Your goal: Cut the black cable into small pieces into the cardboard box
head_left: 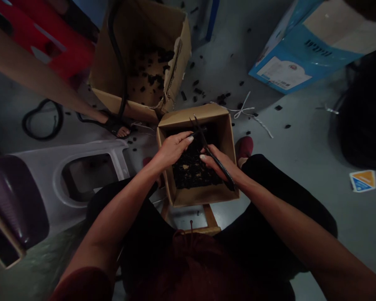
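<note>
Over a small cardboard box [203, 197], my right hand [221, 161] is closed around a pair of dark scissors [203, 138]. Their blades point away from me and are slightly apart. My left hand [174, 148] pinches a short black piece [196, 133], which looks like tubing and reaches to the scissor blades. Whether the blades touch it I cannot tell. Inside the box lie many small black pieces [194, 173], dim and hard to make out one by one.
A larger cardboard box [109, 92] with black bits stands beyond, left. Another person's leg [94, 110] is beside it. Black bits and white string [244, 109] lie on the floor. A blue box [301, 58] stands right, a plastic stool [50, 167] left.
</note>
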Action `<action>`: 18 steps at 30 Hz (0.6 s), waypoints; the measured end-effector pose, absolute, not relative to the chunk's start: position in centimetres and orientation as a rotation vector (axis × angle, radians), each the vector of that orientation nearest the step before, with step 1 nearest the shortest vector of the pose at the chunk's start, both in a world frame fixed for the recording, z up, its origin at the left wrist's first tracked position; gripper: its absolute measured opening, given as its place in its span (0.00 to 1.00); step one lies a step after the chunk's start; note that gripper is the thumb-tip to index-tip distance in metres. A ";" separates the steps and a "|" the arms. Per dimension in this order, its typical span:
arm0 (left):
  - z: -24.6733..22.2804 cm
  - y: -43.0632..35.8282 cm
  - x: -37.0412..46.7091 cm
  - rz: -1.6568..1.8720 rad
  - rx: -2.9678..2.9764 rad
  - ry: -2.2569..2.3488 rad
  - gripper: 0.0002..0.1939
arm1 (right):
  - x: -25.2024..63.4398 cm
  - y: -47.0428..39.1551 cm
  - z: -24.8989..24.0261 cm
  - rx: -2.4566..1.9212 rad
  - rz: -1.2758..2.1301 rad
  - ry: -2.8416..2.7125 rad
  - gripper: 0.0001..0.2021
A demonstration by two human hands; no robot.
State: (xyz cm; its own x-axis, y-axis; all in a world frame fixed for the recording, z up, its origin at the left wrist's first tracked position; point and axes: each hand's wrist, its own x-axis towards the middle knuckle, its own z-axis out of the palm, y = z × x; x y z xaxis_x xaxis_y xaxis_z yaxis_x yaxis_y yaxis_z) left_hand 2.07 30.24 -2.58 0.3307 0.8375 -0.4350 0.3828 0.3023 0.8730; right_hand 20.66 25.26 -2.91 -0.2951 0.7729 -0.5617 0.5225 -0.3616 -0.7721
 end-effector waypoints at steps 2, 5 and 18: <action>-2.5 30.2 2.0 0.434 1.309 1.263 0.19 | 20.6 25.4 -2.6 -1.749 1.721 -1.619 0.14; -2.4 30.2 2.1 0.420 1.314 1.270 0.19 | 20.5 25.3 -2.5 -1.771 1.719 -1.607 0.12; -3.9 29.4 2.0 0.347 1.276 1.287 0.20 | 19.8 23.9 -3.2 -1.897 1.777 -1.520 0.08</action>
